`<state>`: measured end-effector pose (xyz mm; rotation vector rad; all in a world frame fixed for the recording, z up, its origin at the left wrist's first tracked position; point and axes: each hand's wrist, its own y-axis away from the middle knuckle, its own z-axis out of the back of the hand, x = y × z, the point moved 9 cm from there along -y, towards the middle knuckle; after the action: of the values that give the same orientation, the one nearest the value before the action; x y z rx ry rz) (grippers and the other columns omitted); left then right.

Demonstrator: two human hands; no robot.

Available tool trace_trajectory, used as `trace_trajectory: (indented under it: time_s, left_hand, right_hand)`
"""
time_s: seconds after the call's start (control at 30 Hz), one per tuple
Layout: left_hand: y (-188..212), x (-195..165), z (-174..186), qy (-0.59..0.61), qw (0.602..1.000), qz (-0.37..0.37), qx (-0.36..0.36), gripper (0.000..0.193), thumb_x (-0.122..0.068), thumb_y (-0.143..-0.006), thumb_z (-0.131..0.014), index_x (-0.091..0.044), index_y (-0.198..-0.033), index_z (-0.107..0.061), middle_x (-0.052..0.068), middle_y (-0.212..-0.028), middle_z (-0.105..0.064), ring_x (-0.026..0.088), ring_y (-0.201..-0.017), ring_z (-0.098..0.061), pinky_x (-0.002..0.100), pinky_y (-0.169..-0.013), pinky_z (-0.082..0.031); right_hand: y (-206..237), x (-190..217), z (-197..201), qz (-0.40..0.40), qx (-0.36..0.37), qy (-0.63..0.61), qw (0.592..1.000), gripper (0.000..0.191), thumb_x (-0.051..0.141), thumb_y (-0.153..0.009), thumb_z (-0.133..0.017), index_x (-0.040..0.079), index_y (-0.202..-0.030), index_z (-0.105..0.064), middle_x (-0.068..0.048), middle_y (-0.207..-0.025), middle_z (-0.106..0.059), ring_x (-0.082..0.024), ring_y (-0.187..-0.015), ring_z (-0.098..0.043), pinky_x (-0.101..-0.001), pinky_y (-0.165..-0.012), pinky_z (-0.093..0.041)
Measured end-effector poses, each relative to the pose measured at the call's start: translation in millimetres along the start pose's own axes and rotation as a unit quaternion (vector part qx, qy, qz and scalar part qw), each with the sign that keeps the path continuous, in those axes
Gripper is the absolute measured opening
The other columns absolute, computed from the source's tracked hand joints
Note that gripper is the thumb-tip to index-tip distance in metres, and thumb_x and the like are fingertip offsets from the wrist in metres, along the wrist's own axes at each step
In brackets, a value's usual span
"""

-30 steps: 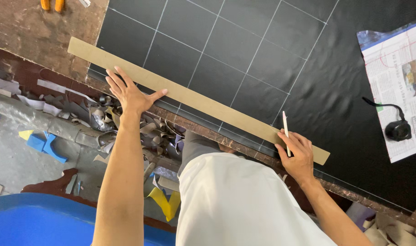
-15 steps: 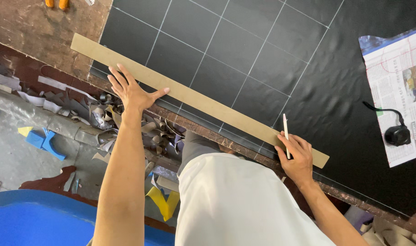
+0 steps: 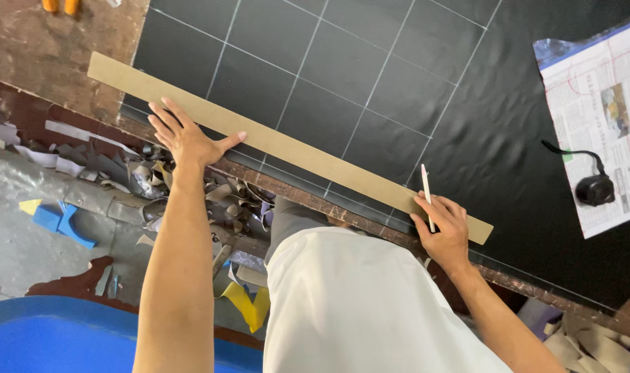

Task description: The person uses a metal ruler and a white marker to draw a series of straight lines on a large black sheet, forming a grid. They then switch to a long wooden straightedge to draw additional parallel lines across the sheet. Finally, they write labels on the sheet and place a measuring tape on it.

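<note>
1. Compared with the views from a second and half a second earlier, little had changed: the long tan straightedge strip (image 3: 287, 146) lay at nearly the same slant, and both hands had kept their places on it, which suggested the strip was being held steady rather than shifted.
2. The left hand (image 3: 185, 137), left of centre in the frame, rested flat on the strip's near edge with fingers spread wide and thumb stretched out along it; it gripped nothing, only pressed down.
3. The right hand (image 3: 444, 228), lower right of centre, was curled closed around a slim white marking pencil (image 3: 427, 193), its tip pointing up toward the strip's edge near the right end.
4. The strip ran diagonally from the upper left down to the lower right, lying on a black sheet (image 3: 411, 76) ruled with pale grid lines.
5. The strip looked thin, flat and rigid, with straight edges and a plain matte face.
6. A printed paper (image 3: 598, 90) with a small black device (image 3: 594, 188) on it sat at the right edge; grey offcuts (image 3: 156, 179) littered the floor below the table's edge.
</note>
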<state>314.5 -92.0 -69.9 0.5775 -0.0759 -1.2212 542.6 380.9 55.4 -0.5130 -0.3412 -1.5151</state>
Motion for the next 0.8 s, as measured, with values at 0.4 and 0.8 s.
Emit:
trace_trajectory:
  time_s: [0.4,0.8]
  left_hand:
    - [3,-2,3,0.005,1.000,-0.010,-0.011,0.170,-0.084,-0.059,-0.085,0.007,-0.160,0.017,0.037,-0.165,0.019,0.052,-0.156,0.016,0.065,-0.127,-0.002]
    - [-2,-3,0,-0.023,1.000,0.005,0.005,0.172,-0.086,-0.056,-0.083,0.008,-0.159,0.017,0.039,-0.164,0.018,0.053,-0.155,0.014,0.066,-0.126,-0.004]
  right_hand:
    - [-3,-9,0,-0.026,0.016,-0.023,0.999,0.046,0.010,-0.080,-0.083,0.010,-0.125,-0.073,-0.003,-0.128,-0.072,-0.024,-0.116,-0.062,-0.0391,-0.100,-0.043]
    - [-6,-10,0,-0.035,0.035,-0.029,0.998,0.050,0.010,-0.078,-0.083,0.010,-0.127,-0.071,-0.006,-0.128,-0.072,-0.025,-0.116,-0.061,-0.0396,-0.098,-0.045]
